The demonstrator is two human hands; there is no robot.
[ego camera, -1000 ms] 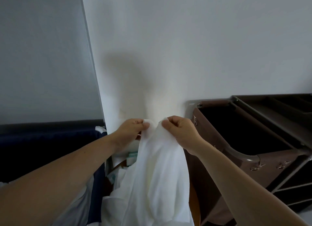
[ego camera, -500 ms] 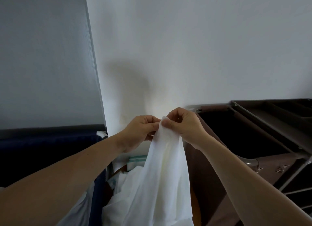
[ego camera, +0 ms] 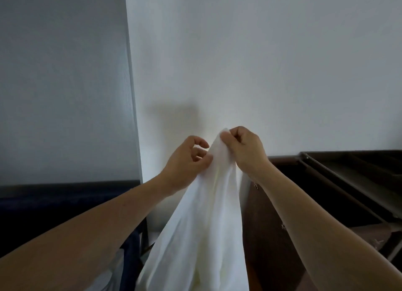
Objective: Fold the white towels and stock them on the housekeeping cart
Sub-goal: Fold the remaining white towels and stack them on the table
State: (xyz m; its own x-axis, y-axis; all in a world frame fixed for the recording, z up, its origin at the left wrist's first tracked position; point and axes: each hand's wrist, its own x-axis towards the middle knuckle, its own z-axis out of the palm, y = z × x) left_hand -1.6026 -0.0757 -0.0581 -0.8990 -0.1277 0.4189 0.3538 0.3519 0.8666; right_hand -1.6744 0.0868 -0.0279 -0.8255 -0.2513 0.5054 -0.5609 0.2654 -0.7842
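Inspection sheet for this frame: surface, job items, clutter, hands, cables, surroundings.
Surface: nothing seen; no worktop in view.
Job's things: white towel hangs unfolded in the air; housekeeping cart to its right, dark brown, no towels seen on its visible part.
Clutter: dark blue fabric-sided thing low on the left; contents hidden.
Grippers: right hand pinches the towel's top; left hand has curled fingers at the towel's edge, grip unclear.
Cables: nothing seen.
Surroundings: white wall ahead, grey panel on the left.

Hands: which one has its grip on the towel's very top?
The right hand: it pinches the peak of the white towel; the left hand meets the cloth lower, at its side.
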